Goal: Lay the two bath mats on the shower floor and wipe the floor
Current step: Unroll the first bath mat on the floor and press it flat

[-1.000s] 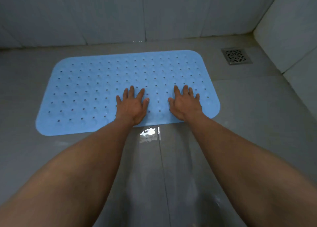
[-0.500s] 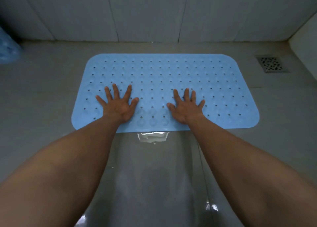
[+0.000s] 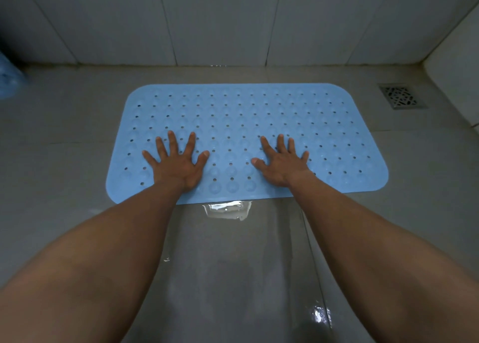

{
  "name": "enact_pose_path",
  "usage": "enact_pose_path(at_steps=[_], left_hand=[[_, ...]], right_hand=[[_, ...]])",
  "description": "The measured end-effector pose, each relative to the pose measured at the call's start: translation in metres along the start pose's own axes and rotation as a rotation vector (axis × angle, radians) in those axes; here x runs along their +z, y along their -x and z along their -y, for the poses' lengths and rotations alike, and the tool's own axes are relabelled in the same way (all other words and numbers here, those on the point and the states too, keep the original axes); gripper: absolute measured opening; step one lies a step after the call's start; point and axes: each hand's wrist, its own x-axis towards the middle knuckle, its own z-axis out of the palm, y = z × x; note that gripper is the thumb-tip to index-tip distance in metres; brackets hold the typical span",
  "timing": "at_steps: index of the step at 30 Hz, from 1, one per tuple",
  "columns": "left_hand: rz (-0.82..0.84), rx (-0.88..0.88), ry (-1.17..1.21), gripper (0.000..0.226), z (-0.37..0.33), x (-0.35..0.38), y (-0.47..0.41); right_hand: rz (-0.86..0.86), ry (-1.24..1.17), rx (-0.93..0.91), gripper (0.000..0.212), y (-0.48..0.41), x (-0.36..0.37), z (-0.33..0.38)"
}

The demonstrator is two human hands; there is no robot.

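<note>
A: What has changed from half a second ago?

B: Little on the floor itself. The hands have spread a bit further apart on the mat [image 3: 248, 135], and the view has shifted, so the mat now sits more centred and the drain [image 3: 400, 96] lies closer to the right edge of the frame.

A: Where is the mat?

B: Flat on the floor [image 3: 64, 135], in the middle of the frame, its long side running left to right, its far edge near the wall [image 3: 220, 21] but not touching it. It is light blue, with rounded corners and rows of small holes.

A: And the hands?

B: Both lie palm down on the near half of the mat. The left hand [image 3: 177, 165] is left of centre, fingers splayed wide. The right hand [image 3: 281, 163] is right of centre, fingers also spread, flat against the surface. Neither grasps anything. The forearms run down to the lower corners of the frame.

A: Anything else blue?

B: Yes, at the left edge, in the upper left, a blurred pale blue shape [image 3: 9, 78] rests on the floor by the wall. It may be the second mat, but I cannot tell.

A: The floor?

B: Grey tiles. A shiny wet patch [image 3: 225, 210] touches the mat's near edge between the arms, and another glint [image 3: 320, 314] shows at the lower right. The square metal drain sits in the upper right corner of the floor, well apart from the mat.
</note>
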Motion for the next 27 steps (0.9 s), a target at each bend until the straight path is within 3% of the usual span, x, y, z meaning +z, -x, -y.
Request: enact_pose_path(at_steps=[3, 7, 9, 22, 27], left_hand=[[-0.005, -0.006, -0.004, 0.073, -0.001, -0.001, 0.0], [-0.233, 0.022, -0.006, 0.063, 0.002, -0.012, -0.007], [-0.293, 0.038, 0.007, 0.059, 0.007, -0.023, -0.023], [-0.091, 0.126, 0.01, 0.058, 0.056, -0.049, -0.157], [-0.132, 0.134, 0.013, 0.055, 0.056, -0.039, -0.161]], right_hand=[[-0.034, 0.034, 0.001, 0.078, 0.002, -0.003, 0.001], [-0.273, 0.061, -0.084, 0.071, -0.008, -0.011, 0.018], [-0.285, 0.047, -0.129, 0.068, -0.026, -0.016, 0.032], [-0.225, 0.046, -0.313, 0.064, -0.162, -0.046, 0.144], [-0.228, 0.075, -0.382, 0.059, -0.179, -0.038, 0.146]])
